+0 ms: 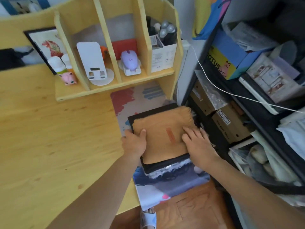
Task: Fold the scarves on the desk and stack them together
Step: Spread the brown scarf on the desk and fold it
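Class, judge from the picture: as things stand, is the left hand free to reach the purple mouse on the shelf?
Probably not yet: the left hand grips the edge of the scarf stack. Once it lets go, nothing seems to block the way to the mouse.

We have one view only, from a wide-angle camera worn on the head. It looks forward and steeply down at the right edge of the desk (49,146), close enough that both forearms fill the lower frame.
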Motion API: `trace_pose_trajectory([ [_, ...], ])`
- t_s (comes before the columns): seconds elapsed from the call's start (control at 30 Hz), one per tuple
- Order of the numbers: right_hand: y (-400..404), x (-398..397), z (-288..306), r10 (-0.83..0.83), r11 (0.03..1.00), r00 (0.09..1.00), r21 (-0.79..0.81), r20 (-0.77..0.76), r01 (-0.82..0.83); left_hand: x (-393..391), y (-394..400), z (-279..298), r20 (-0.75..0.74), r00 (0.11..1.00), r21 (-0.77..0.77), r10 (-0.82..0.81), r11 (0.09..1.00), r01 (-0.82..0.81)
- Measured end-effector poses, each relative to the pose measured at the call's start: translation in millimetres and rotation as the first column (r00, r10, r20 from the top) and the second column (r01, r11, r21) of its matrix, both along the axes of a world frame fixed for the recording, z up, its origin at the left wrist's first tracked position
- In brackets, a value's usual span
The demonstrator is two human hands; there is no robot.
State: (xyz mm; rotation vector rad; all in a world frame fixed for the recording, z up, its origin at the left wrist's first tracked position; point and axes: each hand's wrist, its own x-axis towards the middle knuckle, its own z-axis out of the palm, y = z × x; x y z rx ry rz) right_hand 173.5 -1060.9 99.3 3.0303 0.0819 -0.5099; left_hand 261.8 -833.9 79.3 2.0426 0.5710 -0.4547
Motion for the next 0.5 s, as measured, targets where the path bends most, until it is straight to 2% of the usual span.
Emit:
trace_pose_trajectory([
  [0.03, 2.2, 0.4, 7.3, -0.036, 0.999, 0.998, 0.013, -0.049, 0.036, -6.5, -0.2, 2.0, 0.005, 1.0, 0.019, -0.025, 1.0, 0.025],
  [0.07, 5.3, 4.3, 14.5, -0.078, 0.995, 0.996, 0.061, -0.051, 0.081, -12.6, -0.3, 2.5, 0.088, 0.994, 0.082, -0.065, 0.995, 0.058],
  [0.1, 10.3, 11.7, 23.4, -0.108, 0.987, 0.994, 0.121, 0.006, 0.107, -19.3, -0.7, 3.5, 0.228, 0.956, 0.232, -0.183, 0.964, 0.13],
  [0.13, 17.7, 22.0, 31.4, -0.128, 0.977, 0.987, 0.185, 0.094, 0.109, -25.8, -2.2, 3.8, 0.336, 0.866, 0.405, -0.37, 0.887, 0.222],
  [0.17, 23.5, 33.7, 31.8, -0.133, 0.966, 0.972, 0.243, 0.191, 0.085, -28.6, -4.9, 2.1, 0.364, 0.735, 0.561, -0.572, 0.765, 0.318],
  [0.2, 27.7, 46.7, 28.1, -0.139, 0.955, 0.96, 0.291, 0.244, 0.064, -27.7, -8.5, -0.8, 0.336, 0.62, 0.653, -0.709, 0.65, 0.39],
  [0.23, 30.5, 58.4, 20.7, -0.146, 0.947, 0.963, 0.313, 0.225, 0.071, -25.9, -12.1, -3.6, 0.271, 0.563, 0.679, -0.78, 0.57, 0.462],
  [0.33, 25.2, 74.9, -18.3, -0.23, 0.936, 0.972, 0.284, 0.054, 0.206, -21.8, -14.2, -16.0, 0.078, 0.609, 0.61, -0.79, 0.521, 0.597],
  [0.43, 8.3, 74.4, -35.8, -0.332, 0.895, 0.943, 0.326, 0.033, 0.304, -22.7, -13.9, -19.5, 0.004, 0.589, 0.639, -0.808, 0.455, 0.62],
  [0.5, -3.5, 71.8, -34.9, -0.391, 0.855, 0.92, 0.357, -0.033, 0.376, -22.5, -13.1, -17.2, -0.034, 0.603, 0.65, -0.797, 0.441, 0.619],
])
